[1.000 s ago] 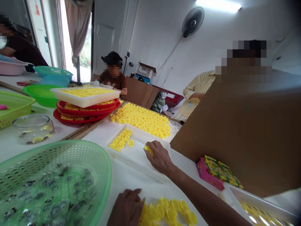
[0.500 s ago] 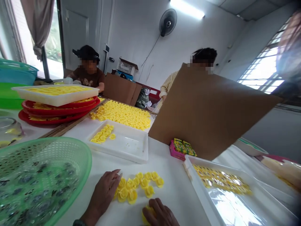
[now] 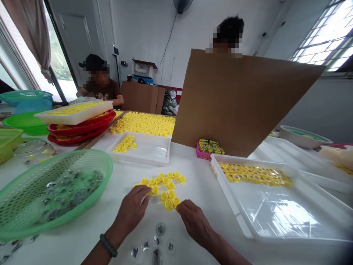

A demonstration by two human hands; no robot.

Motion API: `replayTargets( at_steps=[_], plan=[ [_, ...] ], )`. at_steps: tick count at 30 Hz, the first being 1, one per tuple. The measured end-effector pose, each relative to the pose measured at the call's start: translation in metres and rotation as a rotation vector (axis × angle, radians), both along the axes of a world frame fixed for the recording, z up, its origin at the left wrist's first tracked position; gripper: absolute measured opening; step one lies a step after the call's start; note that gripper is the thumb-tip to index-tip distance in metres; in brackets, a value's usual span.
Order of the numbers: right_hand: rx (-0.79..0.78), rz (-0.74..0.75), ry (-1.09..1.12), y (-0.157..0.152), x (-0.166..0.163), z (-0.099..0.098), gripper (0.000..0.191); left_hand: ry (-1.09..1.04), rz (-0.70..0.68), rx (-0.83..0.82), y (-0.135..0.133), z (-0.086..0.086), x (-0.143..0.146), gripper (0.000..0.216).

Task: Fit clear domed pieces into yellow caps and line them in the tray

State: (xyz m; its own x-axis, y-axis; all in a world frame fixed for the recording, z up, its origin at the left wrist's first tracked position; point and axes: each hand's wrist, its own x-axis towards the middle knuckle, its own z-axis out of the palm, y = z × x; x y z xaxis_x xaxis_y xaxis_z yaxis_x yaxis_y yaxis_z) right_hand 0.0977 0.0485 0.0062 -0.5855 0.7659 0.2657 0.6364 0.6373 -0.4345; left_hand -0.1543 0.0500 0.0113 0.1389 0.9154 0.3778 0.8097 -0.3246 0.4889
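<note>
Small round yellow plastic cups [image 3: 168, 203] lie in a loose cluster on the white tabletop. My left hand [image 3: 134, 208], with a dark green bracelet [image 3: 108, 245] at the wrist, is at the cluster's left side, fingers curled together against the cups; what they pinch is hidden. On the other side, my right hand [image 3: 195, 222] has its fingertips closed at the edge of a yellow cup [image 3: 175, 202]. Between my forearms lie several clear round pieces with dark marks [image 3: 160, 229]. A green mesh basket [image 3: 109, 173] at left holds many similar clear pieces.
A white tray [image 3: 167, 151] ahead holds some yellow cups. Filled rows sit in another white tray [image 3: 245, 230] at right. Near a leaning cardboard sheet [image 3: 234, 103] is a pink box [image 3: 203, 154]. Red trays [image 3: 82, 137] are stacked at left. Two people are across the table.
The view has shifted, showing more tabletop near me. My right hand has brought yellow cups up to the cluster. My left hand's fingers have curled in. Clear pieces now show between my forearms.
</note>
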Motion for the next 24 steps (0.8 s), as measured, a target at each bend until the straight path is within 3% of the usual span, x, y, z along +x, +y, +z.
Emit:
replayTargets(
  at_steps=[4,7,14,17,20,22,24],
  plan=[
    [-0.071,0.2,-0.033,-0.036,-0.003,0.006,0.014,0.159,-0.09,-0.104,-0.012,-0.001,0.044,0.038],
    [-0.041,0.296,-0.088,-0.052,-0.005,0.0,0.007,0.201,-0.092,-0.153,-0.007,-0.008,0.06,0.037],
    [0.008,0.22,-0.146,-0.057,0.017,-0.022,0.018,0.019,0.005,-0.093,-0.017,-0.001,0.069,0.034],
    [-0.172,0.054,0.133,-0.053,0.026,-0.016,0.02,-0.191,0.032,-0.158,-0.036,0.003,0.083,0.032],
    [-0.499,-0.104,0.535,-0.047,0.03,-0.009,0.02,-0.456,0.021,-0.405,-0.051,0.001,0.104,0.03],
    [-0.695,-0.152,0.768,-0.044,0.031,-0.007,0.023,-0.624,-0.004,-0.528,-0.056,-0.002,0.116,0.031],
    [-0.795,-0.191,0.937,-0.043,0.031,-0.009,0.024,-0.758,-0.018,-0.574,-0.058,-0.003,0.125,0.033]
  ],
)
